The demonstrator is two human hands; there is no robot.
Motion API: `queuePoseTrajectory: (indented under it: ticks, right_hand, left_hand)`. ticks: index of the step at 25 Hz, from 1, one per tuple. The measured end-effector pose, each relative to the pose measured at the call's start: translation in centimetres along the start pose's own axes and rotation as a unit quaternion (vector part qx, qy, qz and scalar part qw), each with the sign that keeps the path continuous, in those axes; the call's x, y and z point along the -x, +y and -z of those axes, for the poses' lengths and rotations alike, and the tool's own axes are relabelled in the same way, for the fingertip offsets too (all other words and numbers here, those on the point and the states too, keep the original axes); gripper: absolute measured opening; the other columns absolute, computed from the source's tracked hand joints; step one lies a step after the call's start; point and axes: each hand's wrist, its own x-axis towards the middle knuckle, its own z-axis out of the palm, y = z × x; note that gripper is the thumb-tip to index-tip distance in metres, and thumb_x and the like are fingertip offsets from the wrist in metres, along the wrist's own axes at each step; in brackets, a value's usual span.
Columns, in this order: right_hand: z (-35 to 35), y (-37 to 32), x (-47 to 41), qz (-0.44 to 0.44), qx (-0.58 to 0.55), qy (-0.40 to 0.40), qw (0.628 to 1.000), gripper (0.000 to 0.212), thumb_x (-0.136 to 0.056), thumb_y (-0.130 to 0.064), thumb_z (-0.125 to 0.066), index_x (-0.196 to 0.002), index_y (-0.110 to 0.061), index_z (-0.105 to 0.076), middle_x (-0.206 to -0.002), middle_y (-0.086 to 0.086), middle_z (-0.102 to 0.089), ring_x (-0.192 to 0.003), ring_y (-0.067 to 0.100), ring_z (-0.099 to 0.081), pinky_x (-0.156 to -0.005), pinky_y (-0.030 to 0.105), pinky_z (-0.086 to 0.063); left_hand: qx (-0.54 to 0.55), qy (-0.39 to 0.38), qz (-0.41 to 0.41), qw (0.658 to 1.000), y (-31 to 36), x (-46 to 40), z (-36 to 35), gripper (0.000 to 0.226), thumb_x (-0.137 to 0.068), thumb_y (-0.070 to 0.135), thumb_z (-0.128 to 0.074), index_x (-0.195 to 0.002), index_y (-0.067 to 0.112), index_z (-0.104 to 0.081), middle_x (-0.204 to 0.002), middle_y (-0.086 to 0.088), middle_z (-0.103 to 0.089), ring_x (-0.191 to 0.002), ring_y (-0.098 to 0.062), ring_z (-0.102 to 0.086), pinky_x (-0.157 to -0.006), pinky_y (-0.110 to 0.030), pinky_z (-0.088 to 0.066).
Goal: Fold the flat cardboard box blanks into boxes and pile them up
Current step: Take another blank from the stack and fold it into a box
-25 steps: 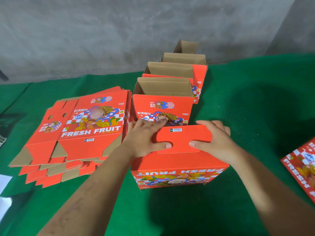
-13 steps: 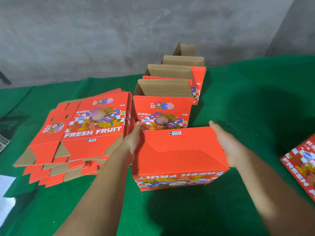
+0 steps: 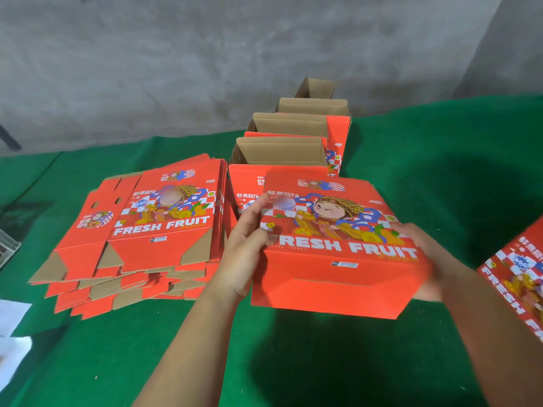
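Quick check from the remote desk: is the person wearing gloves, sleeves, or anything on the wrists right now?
No. The left hand and right hand are both bare, with no gloves. Both forearms are uncovered as far as the bottom edge of the frame, so no sleeves or cuffs show. No watch, bracelet, tape or ring can be seen, though motion blur on the right hand hides fine details.

One head-worn wide-angle view looks forward and down over both forearms, close to the hands. The left hand (image 3: pixel 245 245) and right hand (image 3: pixel 423 259) sit in the lower middle of the frame with the box (image 3: pixel 338 248) between them. Past the hands the view reaches folded boxes (image 3: pixel 282 154) and a wall (image 3: pixel 205 69); left of the left hand, blanks (image 3: pixel 141 230). There is no second view to overlap.
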Motion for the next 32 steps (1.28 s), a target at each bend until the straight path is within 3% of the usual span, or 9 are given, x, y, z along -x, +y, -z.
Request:
queuePoseTrajectory:
  ticks: [3,7,14,17,20,23,25,28,32]
  right_hand:
    - [1.7,0.8,0.5,0.064,0.024,-0.013,0.998,0.044,-0.084,-0.044,-0.071,-0.115,-0.014,-0.079,-0.121,0.017,-0.075,-0.098,0.034,-0.077,-0.068,0.047,-0.063]
    - [0.9,-0.6,1.2,0.157,0.102,0.025,0.982,0.042,-0.084,-0.043,-0.069,-0.124,-0.030,-0.068,-0.114,0.012,-0.077,-0.088,0.031,-0.079,-0.061,0.042,-0.063]
    - [-3.9,-5.9,1.7,0.384,0.237,0.035,0.892,0.031,-0.100,-0.027,-0.065,-0.123,-0.048,-0.069,-0.119,-0.005,-0.076,-0.103,0.019,-0.076,-0.083,0.034,-0.064]
    - [-7.1,-9.1,-0.5,0.480,0.306,0.120,0.813,0.026,-0.093,-0.026,-0.063,-0.105,-0.047,-0.072,-0.084,-0.019,-0.069,-0.074,-0.002,-0.063,-0.069,0.014,-0.052]
    - [-10.8,-12.5,-4.6,0.481,0.273,0.157,0.818,0.012,-0.093,-0.021,-0.061,-0.099,-0.026,-0.070,-0.061,-0.014,-0.061,-0.060,0.007,-0.059,-0.065,0.034,-0.053]
    - [-13.7,-14.7,-8.0,0.409,0.325,0.111,0.845,0.023,-0.094,-0.020,-0.063,-0.115,-0.028,-0.057,-0.092,-0.009,-0.074,-0.083,0.017,-0.072,-0.075,0.035,-0.057]
    - [-14.5,-14.3,-9.1,0.406,0.372,0.085,0.830,0.044,-0.093,-0.018,-0.064,-0.131,-0.032,-0.045,-0.113,-0.006,-0.074,-0.097,0.016,-0.073,-0.079,0.034,-0.057]
    - [-15.4,-11.8,-10.2,0.413,0.406,0.052,0.814,0.062,-0.093,-0.020,-0.061,-0.137,-0.058,-0.039,-0.115,-0.019,-0.070,-0.101,0.006,-0.069,-0.082,0.031,-0.054]
    - [-17.6,-8.0,-12.2,0.350,0.472,0.035,0.809,0.074,-0.096,-0.027,-0.063,-0.159,-0.035,-0.026,-0.141,-0.004,-0.051,-0.114,0.015,-0.061,-0.087,0.032,-0.054]
  left_hand:
    - [-0.041,-0.027,0.006,0.999,-0.4,0.6,0.4,0.078,-0.078,0.004,-0.057,-0.149,0.033,-0.047,-0.137,0.009,-0.068,-0.113,-0.010,-0.069,-0.084,-0.024,-0.056]
    - [-0.036,-0.038,0.088,0.995,0.3,-0.3,0.2,0.057,-0.098,0.014,-0.068,-0.148,0.033,-0.046,-0.130,-0.008,-0.072,-0.109,-0.032,-0.072,-0.085,-0.054,-0.061]
    - [-0.051,-0.052,-0.113,0.991,5.3,-3.5,1.5,0.063,-0.098,0.008,-0.070,-0.152,0.029,-0.045,-0.139,-0.009,-0.066,-0.121,-0.033,-0.067,-0.091,-0.049,-0.060]
    - [-0.277,0.051,-0.225,0.933,8.2,-7.2,2.1,0.075,-0.091,0.016,-0.077,-0.155,0.032,-0.042,-0.136,-0.001,-0.064,-0.125,-0.019,-0.060,-0.104,-0.039,-0.054]
    - [-0.447,0.172,-0.208,0.853,10.2,-12.1,2.3,0.077,-0.091,0.012,-0.073,-0.159,0.020,-0.037,-0.131,-0.012,-0.057,-0.120,-0.025,-0.050,-0.107,-0.037,-0.044]
    - [-0.464,0.105,-0.044,0.879,12.3,-16.1,2.4,0.032,-0.096,0.014,-0.062,-0.128,0.017,-0.064,-0.113,-0.005,-0.071,-0.105,-0.025,-0.063,-0.083,-0.023,-0.051]
    - [-0.442,0.109,-0.030,0.890,12.2,-16.9,2.3,0.017,-0.096,0.019,-0.060,-0.108,0.020,-0.072,-0.104,-0.001,-0.074,-0.099,-0.022,-0.067,-0.077,-0.023,-0.051]
    - [-0.405,0.088,-0.068,0.908,9.8,-16.7,1.8,0.036,-0.100,0.017,-0.055,-0.134,0.014,-0.065,-0.131,-0.002,-0.069,-0.116,-0.017,-0.065,-0.100,-0.031,-0.050]
    - [-0.351,0.048,-0.016,0.935,5.1,-15.4,0.7,0.035,-0.103,0.014,-0.057,-0.137,0.010,-0.061,-0.127,0.004,-0.063,-0.113,-0.009,-0.058,-0.095,-0.017,-0.042]
